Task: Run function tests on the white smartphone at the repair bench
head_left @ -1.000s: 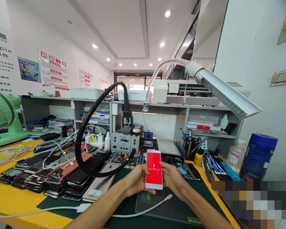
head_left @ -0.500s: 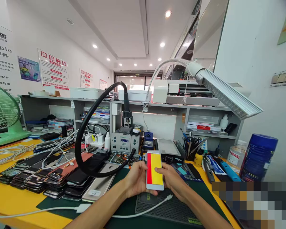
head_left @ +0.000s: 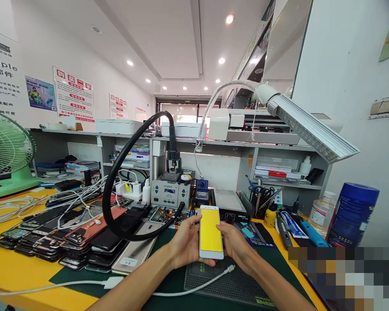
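Observation:
A white smartphone (head_left: 210, 232) with a plain yellow screen is held upright over the desk, just above a dark work mat (head_left: 227, 283). My left hand (head_left: 184, 245) wraps around its left edge and back. Along the phone's right edge, my right hand (head_left: 236, 245) grips with curled fingers, the thumb resting by the screen. A loose white charging cable (head_left: 201, 286) lies across the mat below the phone, its plug end near my right wrist.
Stacks of several phones and screens (head_left: 68, 239) cover the yellow desk at left. A black hose (head_left: 116, 172) loops up to a rework station (head_left: 170, 192). A desk lamp (head_left: 307, 127) hangs at right, above tools (head_left: 288, 222) and a blue canister (head_left: 353, 214). A green fan (head_left: 4, 155) stands far left.
The phone's screen has gone from full red, through half red and half yellow, to full yellow. Both hands have kept their hold, almost unmoved.

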A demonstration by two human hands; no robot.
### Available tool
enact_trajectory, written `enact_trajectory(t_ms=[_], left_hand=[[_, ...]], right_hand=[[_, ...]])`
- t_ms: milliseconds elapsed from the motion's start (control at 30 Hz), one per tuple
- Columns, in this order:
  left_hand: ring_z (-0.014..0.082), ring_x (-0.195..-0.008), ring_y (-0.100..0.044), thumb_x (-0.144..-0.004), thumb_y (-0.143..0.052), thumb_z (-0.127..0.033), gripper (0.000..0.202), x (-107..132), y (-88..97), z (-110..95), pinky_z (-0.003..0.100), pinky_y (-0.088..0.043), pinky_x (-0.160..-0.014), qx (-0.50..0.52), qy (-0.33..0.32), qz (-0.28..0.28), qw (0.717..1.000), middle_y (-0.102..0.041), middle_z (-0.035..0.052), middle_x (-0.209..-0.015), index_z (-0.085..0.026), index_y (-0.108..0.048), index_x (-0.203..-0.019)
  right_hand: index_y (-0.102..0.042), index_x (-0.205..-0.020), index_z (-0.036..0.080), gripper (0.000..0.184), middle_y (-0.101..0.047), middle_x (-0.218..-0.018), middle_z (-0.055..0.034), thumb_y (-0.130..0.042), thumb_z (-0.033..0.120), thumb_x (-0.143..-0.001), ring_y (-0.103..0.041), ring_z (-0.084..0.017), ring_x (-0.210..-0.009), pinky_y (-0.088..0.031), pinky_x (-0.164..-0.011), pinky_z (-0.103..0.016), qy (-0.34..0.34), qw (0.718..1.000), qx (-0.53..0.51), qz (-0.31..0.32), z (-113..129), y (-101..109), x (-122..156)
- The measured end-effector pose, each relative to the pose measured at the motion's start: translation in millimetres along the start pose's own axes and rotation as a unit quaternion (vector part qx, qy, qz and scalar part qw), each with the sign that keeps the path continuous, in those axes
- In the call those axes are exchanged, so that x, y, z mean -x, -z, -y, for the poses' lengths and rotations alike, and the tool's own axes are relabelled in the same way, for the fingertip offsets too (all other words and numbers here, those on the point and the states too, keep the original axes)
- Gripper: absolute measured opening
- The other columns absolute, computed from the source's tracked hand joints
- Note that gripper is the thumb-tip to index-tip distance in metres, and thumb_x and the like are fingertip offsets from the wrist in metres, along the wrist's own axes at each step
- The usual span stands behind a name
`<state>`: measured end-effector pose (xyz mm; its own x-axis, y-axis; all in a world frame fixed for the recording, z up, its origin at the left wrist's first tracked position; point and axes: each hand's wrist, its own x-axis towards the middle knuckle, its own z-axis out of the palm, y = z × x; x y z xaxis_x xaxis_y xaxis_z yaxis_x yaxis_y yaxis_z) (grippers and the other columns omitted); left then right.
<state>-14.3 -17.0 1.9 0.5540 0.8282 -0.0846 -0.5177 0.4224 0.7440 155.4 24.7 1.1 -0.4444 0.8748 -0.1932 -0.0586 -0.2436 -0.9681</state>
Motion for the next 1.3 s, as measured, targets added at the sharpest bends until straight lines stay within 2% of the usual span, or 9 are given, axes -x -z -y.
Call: enact_trajectory(t_ms=[133,267,533,633,767,933,1000,1167,1300], left_hand=[[0.0359,-0.092,-0.069,-0.088,-0.045,-0.061,0.067,0,-0.3,0,0.043,-0.057,-0.062,0.0,0.001,-0.001,1.0,-0.066,0.0205,-0.114,-0.015,-0.049,-0.136],[0.0352,-0.092,-0.069,-0.089,-0.045,-0.061,0.066,0,0.2,1,0.043,-0.057,-0.063,-0.004,0.002,0.0,1.0,-0.067,0.0206,-0.111,-0.014,-0.049,-0.136],[0.0308,-0.082,-0.07,-0.089,-0.047,-0.063,0.063,0,-2.4,0,0.042,-0.058,-0.057,-0.021,0.0,-0.053,0.998,-0.068,0.0154,-0.104,-0.016,-0.052,-0.131],[0.0285,-0.079,-0.07,-0.089,-0.05,-0.06,0.058,-3,0.9,2,0.04,-0.059,-0.055,-0.024,-0.005,-0.055,0.998,-0.068,0.0133,-0.102,-0.018,-0.054,-0.129],[0.0264,-0.077,-0.07,-0.089,-0.055,-0.052,0.053,-6,4.5,6,0.035,-0.058,-0.053,-0.044,0.014,-0.07,0.996,-0.068,0.0165,-0.103,-0.012,-0.055,-0.125],[0.0265,-0.077,-0.071,-0.085,-0.065,-0.033,0.047,-7,4.5,9,0.035,-0.059,-0.053,-0.1,-0.023,-0.105,0.989,-0.069,0.0147,-0.101,-0.014,-0.053,-0.126],[0.0269,-0.076,-0.071,-0.087,-0.062,-0.038,0.047,-7,3.7,8,0.035,-0.058,-0.052,-0.085,-0.011,-0.104,0.991,-0.069,0.0142,-0.1,-0.014,-0.052,-0.127],[0.029,-0.074,-0.07,-0.087,-0.046,-0.069,0.064,-5,2.2,3,0.041,-0.059,-0.052,-0.022,-0.003,-0.059,0.998,-0.068,0.0111,-0.09,-0.017,-0.056,-0.124],[0.0313,-0.078,-0.071,-0.084,-0.046,-0.074,0.071,-3,1.8,1,0.041,-0.059,-0.053,-0.008,0.0,-0.021,1.0,-0.069,0.0133,-0.093,-0.017,-0.056,-0.126]], right_hand=[[-0.057,-0.12,0.017,0.034,-0.072,-0.111,-0.0142,-0.054,0.036,-0.091,-0.072,-0.029,-0.092,-0.057,-0.066,-0.038,0.02,0.999,0.027,0.002,-2,1,0],[-0.059,-0.119,0.018,0.038,-0.074,-0.106,-0.0125,-0.06,0.04,-0.089,-0.072,-0.028,-0.09,-0.056,-0.068,-0.038,0.022,0.998,0.06,0.005,0,-2,5],[-0.059,-0.117,0.016,0.042,-0.072,-0.105,-0.014,-0.048,0.051,-0.095,-0.07,-0.027,-0.09,-0.055,-0.068,-0.036,0.012,0.999,0.038,0.008,6,-3,11],[-0.06,-0.118,0.014,0.047,-0.071,-0.109,-0.0159,-0.042,0.052,-0.097,-0.07,-0.028,-0.093,-0.055,-0.072,-0.037,0.007,0.999,0.025,0.021,8,-4,14],[-0.06,-0.123,0.014,0.051,-0.071,-0.112,-0.0164,-0.04,0.053,-0.097,-0.071,-0.028,-0.092,-0.056,-0.073,-0.039,-0.002,0.999,0.011,0.034,9,-5,14],[-0.061,-0.124,0.013,0.051,-0.072,-0.11,-0.0166,-0.04,0.051,-0.097,-0.071,-0.027,-0.089,-0.055,-0.07,-0.037,-0.006,0.999,0.004,0.045,7,-5,11],[-0.061,-0.122,0.013,0.051,-0.072,-0.108,-0.0164,-0.04,0.051,-0.097,-0.071,-0.026,-0.088,-0.055,-0.07,-0.036,-0.007,0.999,0.006,0.039,6,-5,11],[-0.061,-0.118,0.012,0.05,-0.071,-0.107,-0.0165,-0.038,0.051,-0.098,-0.07,-0.026,-0.088,-0.054,-0.069,-0.035,-0.008,1.0,0.016,0.019,10,-7,13],[-0.059,-0.121,0.012,0.047,-0.071,-0.104,-0.016,-0.036,0.047,-0.098,-0.069,-0.026,-0.086,-0.054,-0.066,-0.035,-0.007,1.0,0.018,0.012,9,-7,12]])
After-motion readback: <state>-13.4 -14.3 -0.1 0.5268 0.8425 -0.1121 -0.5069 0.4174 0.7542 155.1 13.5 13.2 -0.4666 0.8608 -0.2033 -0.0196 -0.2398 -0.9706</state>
